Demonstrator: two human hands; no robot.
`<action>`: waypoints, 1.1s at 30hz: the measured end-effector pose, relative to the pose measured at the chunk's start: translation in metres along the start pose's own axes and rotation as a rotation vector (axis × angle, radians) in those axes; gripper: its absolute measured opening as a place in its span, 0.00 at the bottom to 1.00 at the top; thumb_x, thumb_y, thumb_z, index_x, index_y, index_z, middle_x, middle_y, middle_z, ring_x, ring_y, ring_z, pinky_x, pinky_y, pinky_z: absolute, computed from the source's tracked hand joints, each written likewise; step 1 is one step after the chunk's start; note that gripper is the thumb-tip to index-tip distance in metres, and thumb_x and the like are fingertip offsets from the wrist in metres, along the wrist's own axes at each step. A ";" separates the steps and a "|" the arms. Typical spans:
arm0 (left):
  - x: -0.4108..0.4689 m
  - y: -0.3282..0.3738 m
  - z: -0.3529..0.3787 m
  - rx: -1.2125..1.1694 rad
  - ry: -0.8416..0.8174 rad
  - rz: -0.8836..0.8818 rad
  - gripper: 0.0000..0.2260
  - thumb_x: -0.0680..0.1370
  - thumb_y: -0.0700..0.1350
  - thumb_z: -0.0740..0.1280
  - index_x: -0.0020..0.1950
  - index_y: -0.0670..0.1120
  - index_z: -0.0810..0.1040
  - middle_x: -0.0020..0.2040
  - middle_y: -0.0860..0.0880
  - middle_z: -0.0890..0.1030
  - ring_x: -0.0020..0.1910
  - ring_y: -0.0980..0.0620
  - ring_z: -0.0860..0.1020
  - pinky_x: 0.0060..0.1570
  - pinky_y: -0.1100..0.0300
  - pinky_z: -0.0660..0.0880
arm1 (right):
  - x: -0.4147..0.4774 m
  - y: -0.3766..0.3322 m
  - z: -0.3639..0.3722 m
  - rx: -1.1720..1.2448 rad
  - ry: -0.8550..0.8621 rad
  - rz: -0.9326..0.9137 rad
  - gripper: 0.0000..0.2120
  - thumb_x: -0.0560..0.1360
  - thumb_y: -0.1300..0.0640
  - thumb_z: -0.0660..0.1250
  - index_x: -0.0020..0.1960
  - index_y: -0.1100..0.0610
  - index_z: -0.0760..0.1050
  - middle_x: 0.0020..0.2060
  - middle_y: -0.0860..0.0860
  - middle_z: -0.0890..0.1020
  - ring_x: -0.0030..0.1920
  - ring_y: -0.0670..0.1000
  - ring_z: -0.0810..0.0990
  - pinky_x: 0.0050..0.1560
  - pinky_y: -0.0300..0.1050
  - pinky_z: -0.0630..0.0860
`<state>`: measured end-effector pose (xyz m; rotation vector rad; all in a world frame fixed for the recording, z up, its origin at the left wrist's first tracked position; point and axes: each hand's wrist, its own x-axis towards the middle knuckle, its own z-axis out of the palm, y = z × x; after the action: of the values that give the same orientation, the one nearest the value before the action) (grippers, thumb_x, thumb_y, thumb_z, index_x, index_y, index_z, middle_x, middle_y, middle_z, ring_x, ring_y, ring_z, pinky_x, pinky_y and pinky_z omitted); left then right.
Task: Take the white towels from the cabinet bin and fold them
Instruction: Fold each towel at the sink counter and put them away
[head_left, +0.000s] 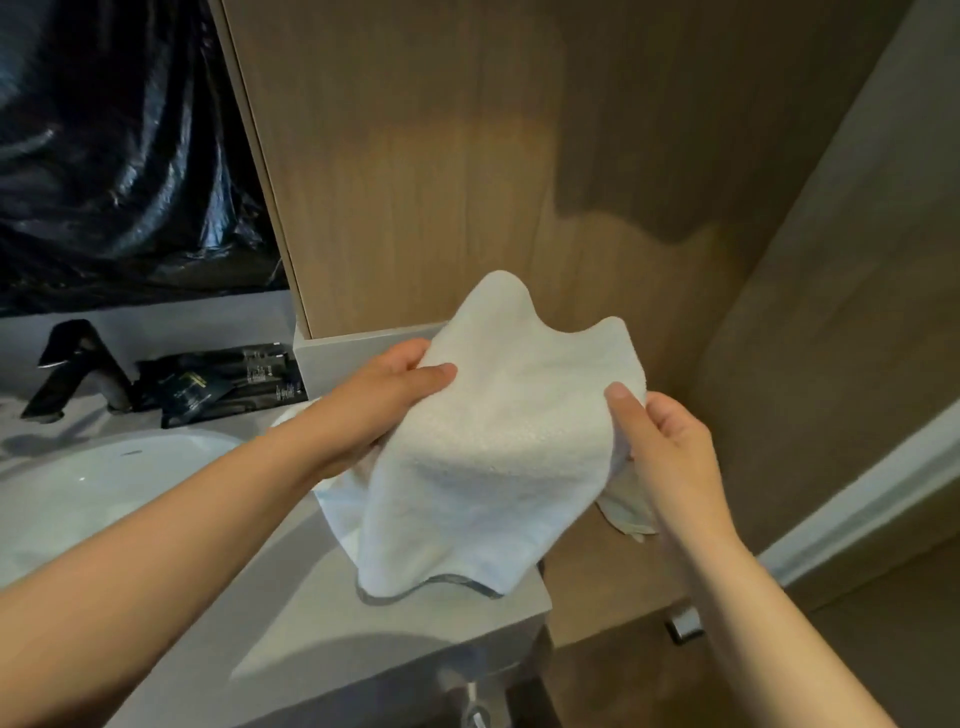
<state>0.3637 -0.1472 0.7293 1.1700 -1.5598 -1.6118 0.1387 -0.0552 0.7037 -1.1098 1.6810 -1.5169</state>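
Note:
A small white towel (498, 447) hangs in the air in front of me, above the right end of the grey counter (291, 623). My left hand (379, 405) pinches its left edge, thumb on top. My right hand (670, 447) grips its right edge, thumb on the front face. The cloth droops between my hands, and its lower hem nearly reaches the counter. More white cloth (623, 514) dangles behind my right hand. The cabinet bin is out of view.
A white basin (93, 483) lies at the left, with a black tap (72, 369) behind it. Black sachets (223, 384) lie on a tray by the wall. A wooden cabinet panel (441, 171) rises straight ahead. Black plastic sheeting (124, 150) covers the upper left.

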 end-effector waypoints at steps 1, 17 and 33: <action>-0.007 0.011 0.002 0.018 0.003 0.050 0.08 0.81 0.44 0.63 0.59 0.48 0.76 0.52 0.47 0.84 0.46 0.49 0.82 0.44 0.57 0.76 | -0.001 -0.012 -0.006 -0.003 0.013 -0.038 0.19 0.79 0.49 0.65 0.34 0.58 0.67 0.25 0.48 0.68 0.27 0.44 0.66 0.31 0.39 0.64; -0.070 0.210 0.046 -0.043 0.049 0.640 0.17 0.70 0.44 0.74 0.56 0.41 0.76 0.52 0.34 0.79 0.45 0.44 0.78 0.43 0.56 0.77 | 0.004 -0.214 -0.115 -0.106 0.229 -0.714 0.10 0.78 0.47 0.64 0.47 0.53 0.78 0.43 0.56 0.82 0.46 0.60 0.80 0.49 0.63 0.77; -0.134 0.336 0.079 0.018 0.269 1.149 0.16 0.70 0.38 0.67 0.56 0.48 0.79 0.47 0.48 0.85 0.43 0.52 0.83 0.40 0.65 0.79 | 0.023 -0.345 -0.167 0.227 -0.075 -1.059 0.07 0.78 0.58 0.64 0.56 0.54 0.75 0.45 0.52 0.86 0.46 0.52 0.85 0.45 0.46 0.81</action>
<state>0.2999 -0.0358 1.0770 0.2899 -1.5775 -0.6384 0.0463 0.0062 1.0711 -2.0409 0.7949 -2.1384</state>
